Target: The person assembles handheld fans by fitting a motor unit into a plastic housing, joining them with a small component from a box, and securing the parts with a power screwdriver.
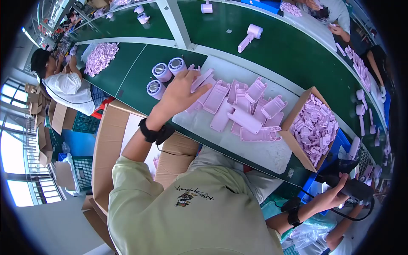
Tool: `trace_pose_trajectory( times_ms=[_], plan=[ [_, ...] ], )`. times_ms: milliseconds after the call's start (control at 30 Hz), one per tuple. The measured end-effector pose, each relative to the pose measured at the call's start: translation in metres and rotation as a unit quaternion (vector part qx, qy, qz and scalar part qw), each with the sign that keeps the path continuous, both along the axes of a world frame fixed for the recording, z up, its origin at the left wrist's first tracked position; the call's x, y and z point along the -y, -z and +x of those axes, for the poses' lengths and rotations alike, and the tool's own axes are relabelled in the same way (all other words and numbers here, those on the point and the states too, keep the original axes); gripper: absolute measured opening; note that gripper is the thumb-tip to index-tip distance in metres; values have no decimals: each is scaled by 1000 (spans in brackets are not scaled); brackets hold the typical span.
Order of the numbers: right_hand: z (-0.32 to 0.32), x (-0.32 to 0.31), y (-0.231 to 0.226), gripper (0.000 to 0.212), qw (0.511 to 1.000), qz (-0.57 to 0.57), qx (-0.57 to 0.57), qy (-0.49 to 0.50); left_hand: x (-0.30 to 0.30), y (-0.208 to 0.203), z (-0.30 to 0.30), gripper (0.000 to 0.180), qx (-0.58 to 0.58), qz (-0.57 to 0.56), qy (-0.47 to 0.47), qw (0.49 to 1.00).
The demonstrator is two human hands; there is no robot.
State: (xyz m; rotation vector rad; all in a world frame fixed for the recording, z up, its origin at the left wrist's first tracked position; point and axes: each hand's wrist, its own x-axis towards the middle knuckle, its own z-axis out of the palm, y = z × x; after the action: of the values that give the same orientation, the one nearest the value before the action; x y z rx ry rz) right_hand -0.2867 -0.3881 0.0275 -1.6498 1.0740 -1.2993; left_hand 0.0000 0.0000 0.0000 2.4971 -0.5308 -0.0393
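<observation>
The bench (129, 70) is green, topped by a pale sheet (257, 158); windows (19, 187) stand at the room's left; a carton (296, 149) of pink parts (314, 127) sits at the sheet's right; the shell (204, 79) lies at the sheet's far left end, long axis slanting, upper end pointing away and rightward; the left hand (183, 91) straddles it, thumb spread from fingers, grip cannot be told; the right hand (340, 193) wraps a black device (359, 191).

Pale pink shells (245, 121), greyish-white mat (267, 154), dark green table (138, 78), brown carton (295, 147), black wristbands (149, 132), pale green shirt (212, 225)
</observation>
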Motion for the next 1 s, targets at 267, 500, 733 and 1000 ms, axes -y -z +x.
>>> trace_pose_trajectory(
  times_ms=[267, 500, 733, 1000],
  plan=[
    [-4, -20, -2, 54, 985, -119, -51, -114, 17, 50, 68, 43, 84, 84, 7, 993],
    [10, -112, 29, 40, 928, -352, -19, -117, 11, 19, 33, 31, 124, -194, -5, 973],
    [236, -228, -44, 45, 621, -155, -221, -736, -46, 4, -74, 28, 5, -496, -76, 865],
    [377, -322, 34, 69, 544, -371, -402, -636, -67, 32, -144, 30, -415, -528, -125, 730]
  ],
)
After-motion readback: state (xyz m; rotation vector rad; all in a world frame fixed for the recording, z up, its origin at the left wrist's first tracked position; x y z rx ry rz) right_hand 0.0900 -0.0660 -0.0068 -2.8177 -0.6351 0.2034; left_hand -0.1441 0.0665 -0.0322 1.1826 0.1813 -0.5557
